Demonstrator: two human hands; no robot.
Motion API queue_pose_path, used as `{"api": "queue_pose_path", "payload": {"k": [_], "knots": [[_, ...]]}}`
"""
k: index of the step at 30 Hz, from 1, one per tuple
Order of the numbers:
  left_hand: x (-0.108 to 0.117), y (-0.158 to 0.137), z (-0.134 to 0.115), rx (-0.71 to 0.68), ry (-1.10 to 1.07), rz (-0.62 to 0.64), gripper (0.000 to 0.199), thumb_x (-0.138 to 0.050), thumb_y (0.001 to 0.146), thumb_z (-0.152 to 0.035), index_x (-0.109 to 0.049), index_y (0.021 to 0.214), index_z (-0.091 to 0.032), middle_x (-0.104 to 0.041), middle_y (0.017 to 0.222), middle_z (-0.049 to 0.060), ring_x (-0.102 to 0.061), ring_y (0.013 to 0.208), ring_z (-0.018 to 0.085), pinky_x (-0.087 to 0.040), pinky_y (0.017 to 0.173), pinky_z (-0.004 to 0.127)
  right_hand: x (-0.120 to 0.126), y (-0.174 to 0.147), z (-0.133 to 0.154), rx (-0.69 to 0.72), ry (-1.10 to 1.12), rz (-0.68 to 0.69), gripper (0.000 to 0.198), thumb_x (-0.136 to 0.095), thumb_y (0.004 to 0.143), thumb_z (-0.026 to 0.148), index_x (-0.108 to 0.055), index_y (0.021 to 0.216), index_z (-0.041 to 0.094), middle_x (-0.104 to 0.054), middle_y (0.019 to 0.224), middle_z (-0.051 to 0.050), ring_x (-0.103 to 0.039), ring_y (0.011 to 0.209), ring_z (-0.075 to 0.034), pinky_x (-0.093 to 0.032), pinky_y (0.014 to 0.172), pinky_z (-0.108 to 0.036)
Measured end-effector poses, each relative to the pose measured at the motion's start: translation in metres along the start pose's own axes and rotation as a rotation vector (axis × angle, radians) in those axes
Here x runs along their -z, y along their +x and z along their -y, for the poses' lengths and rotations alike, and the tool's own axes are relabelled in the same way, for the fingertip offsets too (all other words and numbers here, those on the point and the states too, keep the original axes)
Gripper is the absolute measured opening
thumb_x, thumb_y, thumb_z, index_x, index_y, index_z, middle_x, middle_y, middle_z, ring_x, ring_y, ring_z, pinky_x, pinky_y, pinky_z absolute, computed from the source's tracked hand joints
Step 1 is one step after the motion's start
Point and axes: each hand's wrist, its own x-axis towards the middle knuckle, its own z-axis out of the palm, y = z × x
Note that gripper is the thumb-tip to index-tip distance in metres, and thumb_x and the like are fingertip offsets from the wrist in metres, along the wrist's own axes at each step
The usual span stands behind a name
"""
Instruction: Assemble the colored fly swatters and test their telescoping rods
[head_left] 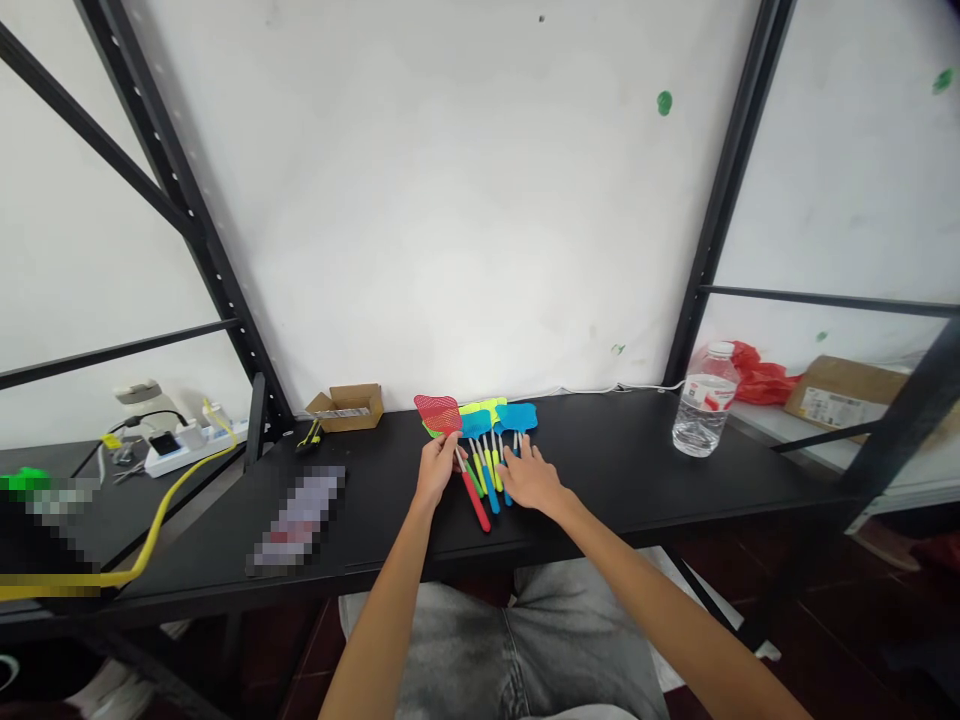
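Note:
Several fly swatters lie side by side on the black table (607, 480), their handles pointing toward me. My left hand (437, 470) grips the red fly swatter (438, 413) by its thin shaft; its mesh head is raised over the others. My right hand (531, 476) lies with fingers spread over the shafts on the right side of the row, near a blue fly swatter (519, 415). Another blue fly swatter (472, 424) is in the middle, beside yellow ones (493, 406). A green fly swatter is mostly hidden under the red one.
An open cardboard box (352, 408) stands at the table's back left, with a blurred flat object (300, 515) nearer me. At the right is a large water bottle (703, 400). Black shelf posts (716, 235) rise on both sides, and a yellow cable (161, 505) crosses the left.

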Motion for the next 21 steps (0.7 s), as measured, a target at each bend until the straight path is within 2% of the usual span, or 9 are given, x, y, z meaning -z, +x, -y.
{"api": "queue_pose_path", "payload": {"k": [6,8,12,15,18,21], "knots": [[0.007,0.003,-0.004,-0.028,0.024,-0.051,0.058,-0.059,0.079,-0.058,-0.064,0.111,-0.010,-0.069,0.071,0.005,-0.061,0.054,0.015,-0.041,0.047,0.023,-0.015,0.006,0.041,0.079,0.097,-0.063,0.063,-0.033,0.096,0.047,-0.037,0.147,0.012,-0.011,0.160,-0.021,-0.020,0.143,-0.042,-0.027,0.107,-0.055],[0.018,0.006,-0.007,-0.014,0.034,-0.085,0.060,-0.060,0.077,-0.059,-0.064,0.111,-0.010,-0.069,0.072,0.005,-0.062,0.056,0.016,-0.040,0.045,0.023,-0.022,0.009,0.055,0.090,0.138,-0.071,0.062,-0.035,0.095,0.046,-0.037,0.147,0.011,-0.012,0.160,-0.020,-0.019,0.144,-0.041,-0.025,0.109,-0.054],[0.043,0.014,-0.014,0.023,0.020,-0.070,0.063,-0.064,0.072,-0.061,-0.062,0.111,-0.011,-0.068,0.073,0.005,-0.064,0.059,0.017,-0.046,0.051,0.026,-0.035,0.018,0.083,0.112,0.236,-0.112,0.061,-0.034,0.096,0.041,-0.037,0.147,0.006,-0.012,0.159,-0.022,-0.014,0.146,-0.039,-0.017,0.113,-0.053],[0.056,0.016,-0.024,0.039,-0.002,-0.065,0.061,-0.065,0.073,-0.058,-0.060,0.112,-0.011,-0.063,0.065,0.000,-0.059,0.051,0.014,-0.046,0.050,0.026,-0.038,0.026,0.095,0.189,0.341,-0.096,0.058,-0.034,0.097,0.037,-0.040,0.144,0.005,-0.018,0.157,-0.023,-0.010,0.147,-0.036,-0.013,0.114,-0.053],[0.053,0.010,-0.038,0.000,-0.036,-0.087,0.053,-0.061,0.079,-0.055,-0.058,0.112,-0.014,-0.049,0.056,-0.007,-0.046,0.039,0.009,-0.037,0.040,0.021,-0.029,0.030,0.088,0.254,0.573,-0.142,0.050,-0.037,0.096,0.036,-0.053,0.134,0.006,-0.040,0.148,-0.021,-0.024,0.144,-0.031,-0.016,0.115,-0.047],[0.027,0.000,-0.053,-0.014,-0.004,0.017,0.045,-0.056,0.083,-0.055,-0.059,0.104,-0.016,-0.037,0.053,-0.011,-0.029,0.033,0.004,-0.022,0.036,0.017,-0.012,0.030,0.067,0.231,1.049,-0.145,0.046,-0.045,0.093,0.047,-0.063,0.122,0.016,-0.061,0.129,-0.013,-0.052,0.125,-0.026,-0.036,0.106,-0.040]]}}
